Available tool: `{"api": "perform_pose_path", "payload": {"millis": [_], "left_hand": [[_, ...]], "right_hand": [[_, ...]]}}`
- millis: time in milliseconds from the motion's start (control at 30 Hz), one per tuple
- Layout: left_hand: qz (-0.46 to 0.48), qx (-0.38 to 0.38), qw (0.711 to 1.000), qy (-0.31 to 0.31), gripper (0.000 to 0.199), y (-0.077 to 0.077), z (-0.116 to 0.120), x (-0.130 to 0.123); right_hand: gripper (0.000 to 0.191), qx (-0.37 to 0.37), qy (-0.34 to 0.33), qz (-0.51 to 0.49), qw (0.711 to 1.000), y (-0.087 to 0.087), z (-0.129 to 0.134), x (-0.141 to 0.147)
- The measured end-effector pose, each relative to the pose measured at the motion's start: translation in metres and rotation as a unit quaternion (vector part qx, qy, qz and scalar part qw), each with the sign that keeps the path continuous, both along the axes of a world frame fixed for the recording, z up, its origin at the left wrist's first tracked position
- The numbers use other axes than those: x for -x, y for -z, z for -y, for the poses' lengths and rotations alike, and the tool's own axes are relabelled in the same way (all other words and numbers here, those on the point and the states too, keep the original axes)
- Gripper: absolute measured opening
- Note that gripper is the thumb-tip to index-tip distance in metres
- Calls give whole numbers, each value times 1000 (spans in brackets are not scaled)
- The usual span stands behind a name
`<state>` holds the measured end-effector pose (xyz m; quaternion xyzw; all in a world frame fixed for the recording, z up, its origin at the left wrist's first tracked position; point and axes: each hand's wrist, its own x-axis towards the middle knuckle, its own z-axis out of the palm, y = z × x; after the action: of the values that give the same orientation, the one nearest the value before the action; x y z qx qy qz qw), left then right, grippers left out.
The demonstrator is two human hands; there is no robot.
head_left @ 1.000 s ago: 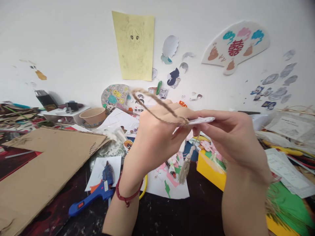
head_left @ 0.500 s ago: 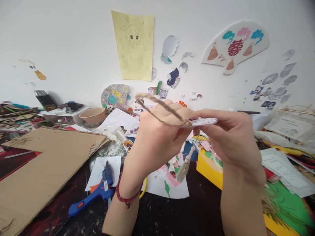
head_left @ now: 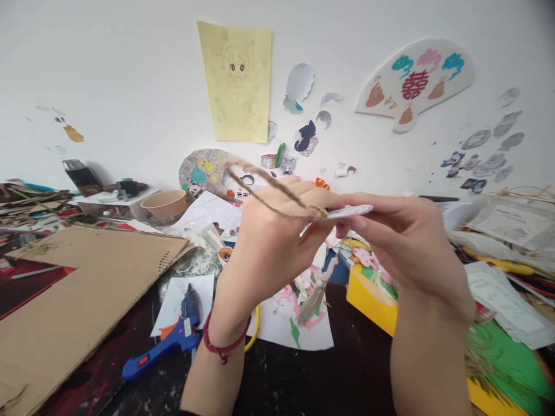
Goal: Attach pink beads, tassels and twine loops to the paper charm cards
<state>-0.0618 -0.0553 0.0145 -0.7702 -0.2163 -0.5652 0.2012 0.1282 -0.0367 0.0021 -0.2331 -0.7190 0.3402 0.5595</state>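
Between my two hands a thin white piece (head_left: 352, 212) is held nearly edge-on. A loop of brown twine (head_left: 271, 180) is tied at its left end and arches over the back of my left hand (head_left: 277, 231). My left hand is closed on the piece, its fingertips hidden behind it. My right hand (head_left: 403, 234) pinches the right end between thumb and fingers. Below the piece hangs a beige tassel (head_left: 314, 300) on a short cord, slanting to the left over the white paper (head_left: 277, 332).
A blue glue gun (head_left: 169, 341) lies on paper left of my left wrist. Cardboard (head_left: 87, 289) covers the far left. A yellow box (head_left: 370, 300) with scraps stands by my right wrist. Behind are a bowl (head_left: 165, 203) and the wall with a yellow drawing (head_left: 236, 110).
The white piece and twine loop have shifted slightly left. The tassel has swung left and hangs at more of a slant. My right fingers have moved a little left too.
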Motion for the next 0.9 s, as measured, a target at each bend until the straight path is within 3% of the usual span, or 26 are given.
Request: {"api": "perform_pose_path", "payload": {"millis": [700,900], "left_hand": [[-28,4,1000,-9,14,2,-1,-1],[-14,-1,1000,10,13,1,0,0]], "right_hand": [[18,-36,-7,-48,998,4,-4,6],[20,-26,-12,-8,1000,0,1,1]]}}
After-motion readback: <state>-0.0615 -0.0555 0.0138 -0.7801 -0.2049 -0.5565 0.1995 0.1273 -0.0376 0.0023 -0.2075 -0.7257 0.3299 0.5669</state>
